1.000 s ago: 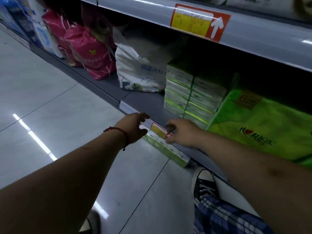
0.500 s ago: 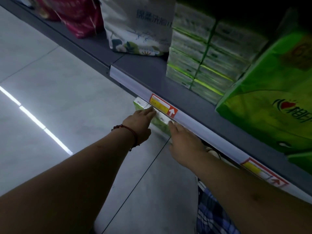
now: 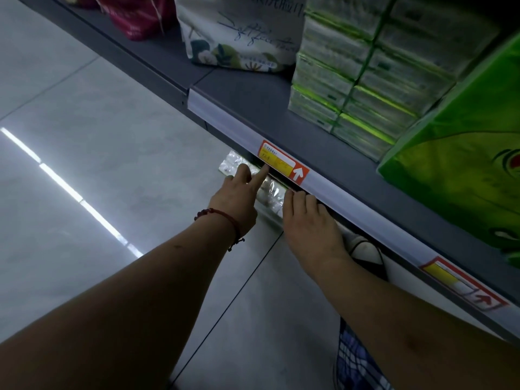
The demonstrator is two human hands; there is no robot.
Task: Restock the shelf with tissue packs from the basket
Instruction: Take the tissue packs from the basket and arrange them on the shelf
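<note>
A flat tissue pack [image 3: 271,192] in clear, shiny wrap lies low down, just under the front rail [image 3: 351,199] of the grey shelf, mostly hidden by it. My left hand [image 3: 239,198], with a red cord on the wrist, touches the pack's near edge with its index finger stretched out under the rail. My right hand [image 3: 309,223] lies flat on the pack to the right, its fingertips hidden below the rail. Stacked green-and-white tissue packs [image 3: 351,80] stand on the shelf above. No basket is in view.
A large bright green tissue bundle [image 3: 464,170] fills the shelf at right. A white floral bag [image 3: 242,32] and red bags [image 3: 138,18] stand further left. An orange price tag [image 3: 284,161] sits on the rail. My shoe [image 3: 365,249] is under the shelf edge; pale floor tiles spread left.
The view has dropped and moved closer to the shelf. Both hands have gone lower under the rail, and the pack has slid further beneath it. My left index finger now points forward.
</note>
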